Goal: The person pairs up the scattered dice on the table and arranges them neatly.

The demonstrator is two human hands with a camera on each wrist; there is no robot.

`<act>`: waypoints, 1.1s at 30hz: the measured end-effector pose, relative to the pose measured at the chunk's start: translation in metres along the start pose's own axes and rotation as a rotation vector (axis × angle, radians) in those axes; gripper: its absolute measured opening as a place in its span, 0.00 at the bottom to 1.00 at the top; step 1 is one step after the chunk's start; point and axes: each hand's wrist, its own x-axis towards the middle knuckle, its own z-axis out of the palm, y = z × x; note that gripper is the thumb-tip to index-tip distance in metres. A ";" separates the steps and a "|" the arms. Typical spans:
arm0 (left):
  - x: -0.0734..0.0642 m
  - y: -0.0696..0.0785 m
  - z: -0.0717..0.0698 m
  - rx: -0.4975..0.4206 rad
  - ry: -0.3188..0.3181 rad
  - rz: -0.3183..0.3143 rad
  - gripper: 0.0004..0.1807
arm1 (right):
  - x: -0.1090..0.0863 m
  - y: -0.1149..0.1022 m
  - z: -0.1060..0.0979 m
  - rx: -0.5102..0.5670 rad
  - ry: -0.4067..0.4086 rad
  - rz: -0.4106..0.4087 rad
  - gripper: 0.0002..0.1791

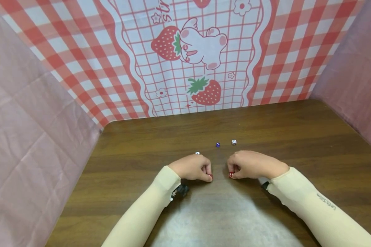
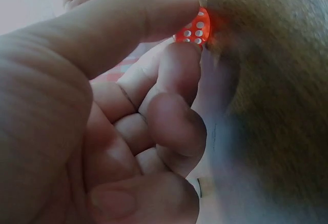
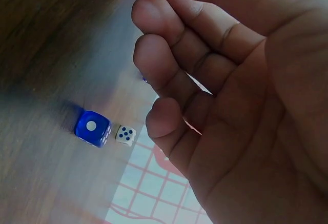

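Observation:
In the head view my left hand (image 1: pixel 193 167) is low over the table, pinching a red die with white pips (image 2: pixel 201 27) between thumb and index finger. The die's lower edge is close to the tabletop; whether it touches cannot be told. Across a small gap, my right hand (image 1: pixel 255 164) pinches another red die (image 1: pixel 231 175) in the same way. Only a sliver of that die shows in the right wrist view. The other fingers of both hands are bent and hold nothing.
Beyond the hands lie a small blue die (image 1: pixel 217 144) and a white die (image 1: pixel 234 142). Another white die (image 1: pixel 197 153) is partly hidden behind the left hand. The right wrist view shows a blue die (image 3: pixel 92 127) beside a white one (image 3: pixel 125 135). A strawberry-print cloth (image 1: pixel 204 68) rises behind the wooden table (image 1: pixel 126 144).

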 end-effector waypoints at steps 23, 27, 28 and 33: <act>0.000 0.007 0.004 0.092 -0.027 0.012 0.08 | 0.002 -0.006 0.002 0.084 -0.068 -0.027 0.14; 0.001 0.008 0.006 0.105 -0.034 0.039 0.08 | 0.002 -0.008 0.004 0.070 -0.067 -0.046 0.14; 0.001 0.008 0.006 0.107 -0.036 0.045 0.08 | 0.003 -0.008 0.004 0.062 -0.063 -0.052 0.13; 0.003 0.009 0.009 0.112 -0.044 0.075 0.08 | 0.003 -0.011 0.006 0.030 -0.040 -0.091 0.13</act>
